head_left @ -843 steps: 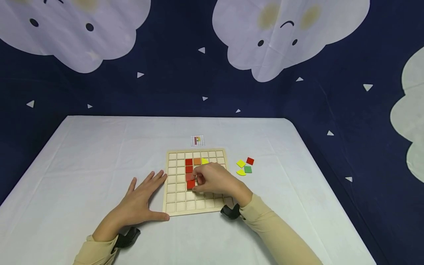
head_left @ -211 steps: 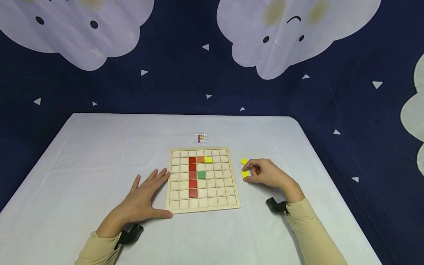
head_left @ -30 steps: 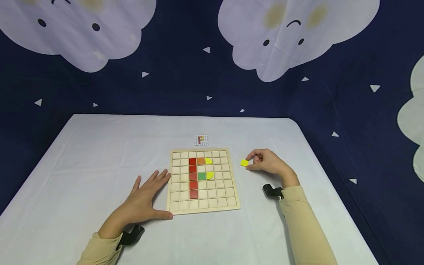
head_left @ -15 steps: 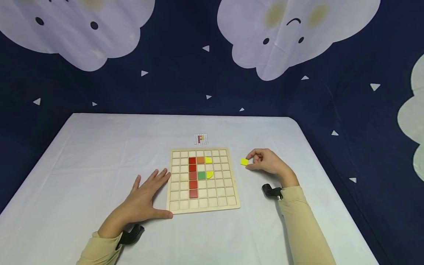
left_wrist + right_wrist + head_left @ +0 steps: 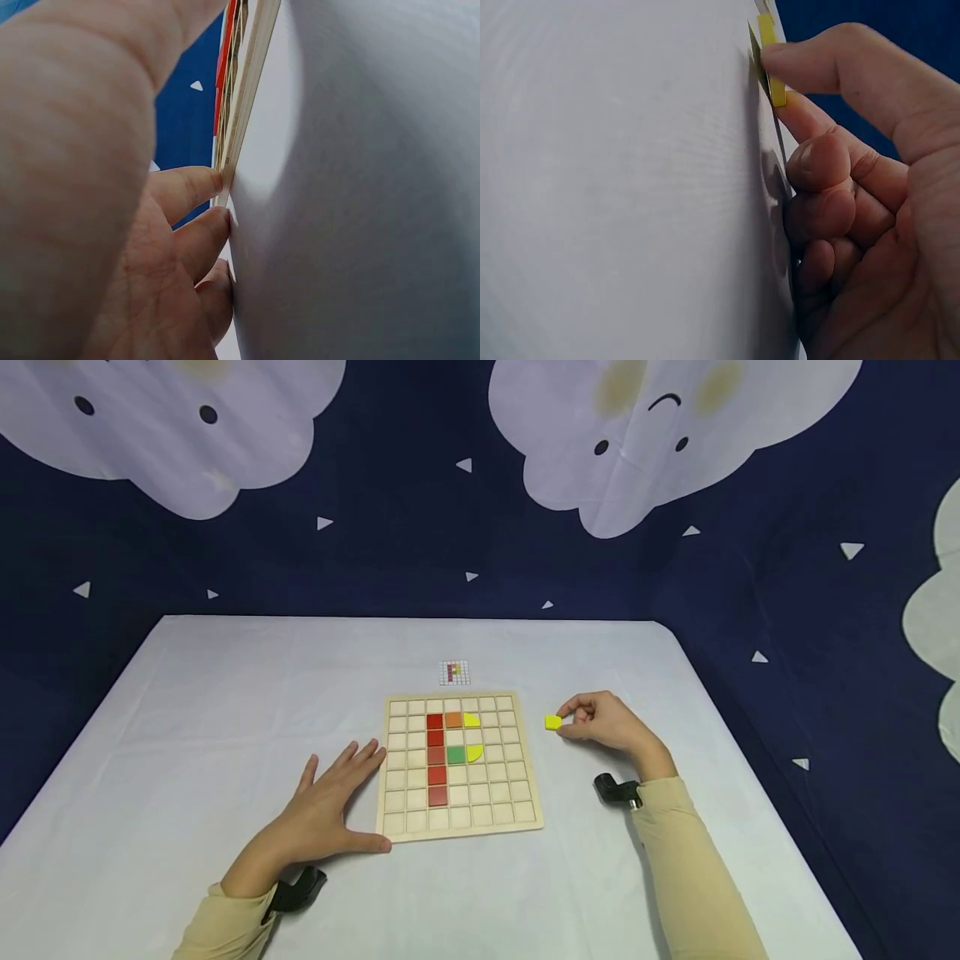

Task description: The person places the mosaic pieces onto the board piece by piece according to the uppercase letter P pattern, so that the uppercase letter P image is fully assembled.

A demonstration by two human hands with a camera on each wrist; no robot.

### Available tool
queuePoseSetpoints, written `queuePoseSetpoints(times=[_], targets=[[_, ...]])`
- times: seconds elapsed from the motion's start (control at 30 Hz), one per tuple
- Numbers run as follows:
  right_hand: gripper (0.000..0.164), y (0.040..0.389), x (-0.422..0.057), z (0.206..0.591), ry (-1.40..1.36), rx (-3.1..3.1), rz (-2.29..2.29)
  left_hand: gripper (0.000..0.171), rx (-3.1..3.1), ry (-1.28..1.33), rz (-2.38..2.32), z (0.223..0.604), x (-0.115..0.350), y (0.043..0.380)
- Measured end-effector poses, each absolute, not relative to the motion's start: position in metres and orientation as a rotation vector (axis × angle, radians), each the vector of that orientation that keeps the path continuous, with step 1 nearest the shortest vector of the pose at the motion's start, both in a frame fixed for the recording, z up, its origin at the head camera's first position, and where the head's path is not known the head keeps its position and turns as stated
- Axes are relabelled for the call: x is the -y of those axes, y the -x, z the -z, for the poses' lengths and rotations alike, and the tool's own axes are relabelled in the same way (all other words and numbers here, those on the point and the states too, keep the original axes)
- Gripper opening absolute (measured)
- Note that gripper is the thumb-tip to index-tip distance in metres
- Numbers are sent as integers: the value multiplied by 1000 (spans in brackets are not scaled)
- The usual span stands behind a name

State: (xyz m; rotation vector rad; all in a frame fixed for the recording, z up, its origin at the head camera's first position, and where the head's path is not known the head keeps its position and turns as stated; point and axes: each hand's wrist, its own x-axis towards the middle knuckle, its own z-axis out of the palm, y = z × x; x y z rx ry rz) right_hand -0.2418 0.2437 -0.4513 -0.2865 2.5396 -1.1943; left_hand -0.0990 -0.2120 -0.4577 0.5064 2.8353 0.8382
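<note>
My right hand [image 5: 611, 727] pinches a yellow tile [image 5: 552, 722] between thumb and forefinger, to the right of the wooden grid board [image 5: 465, 837]. In the right wrist view the tile [image 5: 771, 34] is tipped up at the white cloth, the other fingers curled beneath. My left hand [image 5: 318, 814] lies spread at the board's left side, fingertips and thumb touching its edge. On the board, several red tiles [image 5: 437, 774] form a column. Beside them are an orange tile [image 5: 453, 720], a green tile [image 5: 455, 755] and two yellow rounded tiles [image 5: 475, 752], one above the other with a gap.
A small printed card [image 5: 454, 672] with a coloured grid pattern lies behind the board. White cloth [image 5: 300, 668] covers the table. A dark blue curtain [image 5: 405, 543] with clouds hangs behind it.
Since the oldest frame, red, green and yellow tiles have moved from the right side onto the board. In the last second, the remaining yellow tile has tipped up in my right fingers; my left hand stays put.
</note>
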Motion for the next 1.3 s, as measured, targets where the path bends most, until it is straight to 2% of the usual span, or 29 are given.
queuePoseSetpoints(times=[0.37, 1.3], targets=[[29, 241, -237, 447, 351, -2571, 1205, 130, -2834, -512, -842, 458, 215, 100], [23, 244, -141, 434, 766, -2528, 1097, 130, -2839, -523, -851, 457, 214, 97]])
